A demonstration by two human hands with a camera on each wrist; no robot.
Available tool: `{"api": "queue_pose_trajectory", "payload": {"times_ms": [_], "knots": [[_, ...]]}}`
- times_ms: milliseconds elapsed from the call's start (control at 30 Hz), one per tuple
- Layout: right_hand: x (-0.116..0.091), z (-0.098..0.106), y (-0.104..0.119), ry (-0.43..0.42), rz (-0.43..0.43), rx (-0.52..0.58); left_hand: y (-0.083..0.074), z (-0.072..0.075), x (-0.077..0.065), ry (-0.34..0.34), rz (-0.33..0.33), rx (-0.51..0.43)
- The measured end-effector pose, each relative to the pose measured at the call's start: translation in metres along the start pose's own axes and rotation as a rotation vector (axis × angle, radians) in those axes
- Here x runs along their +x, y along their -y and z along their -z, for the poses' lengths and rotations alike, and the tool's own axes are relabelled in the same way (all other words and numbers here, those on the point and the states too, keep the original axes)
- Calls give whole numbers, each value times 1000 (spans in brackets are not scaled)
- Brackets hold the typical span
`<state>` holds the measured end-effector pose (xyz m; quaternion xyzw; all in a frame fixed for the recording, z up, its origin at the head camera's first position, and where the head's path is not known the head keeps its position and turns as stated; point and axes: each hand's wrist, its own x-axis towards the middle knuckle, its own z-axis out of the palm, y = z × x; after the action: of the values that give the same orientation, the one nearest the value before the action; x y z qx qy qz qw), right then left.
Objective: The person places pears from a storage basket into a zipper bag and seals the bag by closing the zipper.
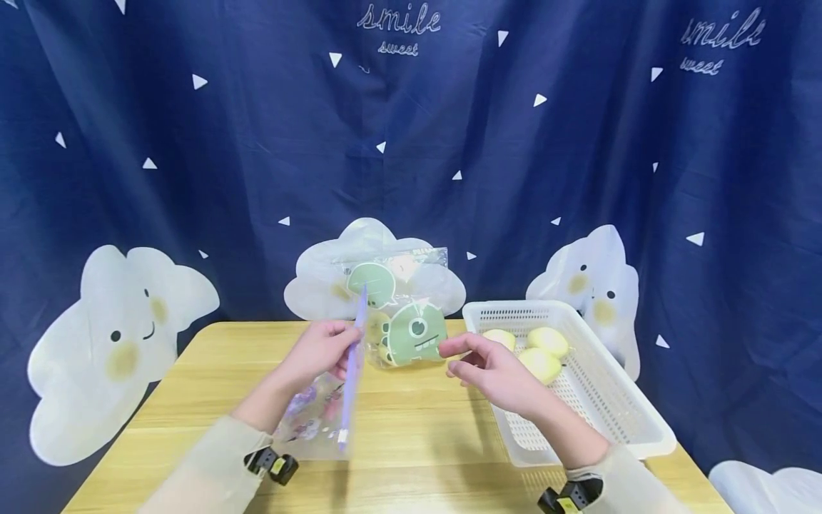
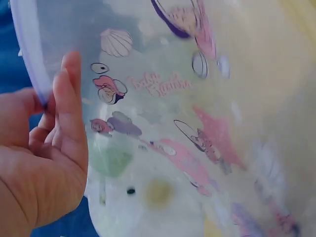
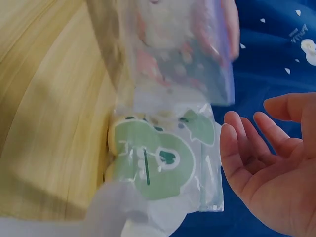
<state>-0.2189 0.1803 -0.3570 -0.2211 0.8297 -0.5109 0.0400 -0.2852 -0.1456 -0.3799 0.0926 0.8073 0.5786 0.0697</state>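
My left hand (image 1: 324, 350) pinches the purple slider edge of a clear zip bag (image 1: 315, 421) printed with pink and purple shells and starfish. The bag hangs on edge above the table, its printed side filling most of the left wrist view. Beyond it stands a second clear zip bag (image 1: 414, 332) with a green one-eyed monster print; yellow contents show at its lower left side. My right hand (image 1: 491, 368) hovers between this monster bag and the white basket, fingers loosely bent. Nothing lies within its grasp in the right wrist view.
A white perforated plastic basket (image 1: 604, 378) sits at the right of the wooden table (image 1: 411, 442), with yellow oval fruits (image 1: 549, 343) at its far left end. A dark blue curtain (image 1: 411, 143) with clouds and triangles hangs behind the table.
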Motion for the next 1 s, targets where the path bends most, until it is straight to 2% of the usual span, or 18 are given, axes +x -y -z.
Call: {"api": "queue_pose_trajectory", "payload": {"times_ms": [167,267,400,533,700,833,933,1000], "knots": [[11,-14,11,50,-7,1,-19,-25,17,-36,-5,-71],[19,-23,18,61,-56,-7,-29,-37,24,-33,-17,-83],[29,-33,26,31,-116,-44,-39,-48,30,-10,-38,-76],[36,-35,29,-46,-130,-108,-46,-52,32,16,-41,-85],[42,-33,29,-100,-169,-115,-52,-53,34,73,-57,-121],[45,-30,26,-105,-210,-110,-55,-49,33,124,-86,-86],[45,-15,22,-120,-248,-96,-57,-32,32,134,-85,-41],[42,1,18,-151,-284,-85,-58,-12,31,120,-77,9]]}}
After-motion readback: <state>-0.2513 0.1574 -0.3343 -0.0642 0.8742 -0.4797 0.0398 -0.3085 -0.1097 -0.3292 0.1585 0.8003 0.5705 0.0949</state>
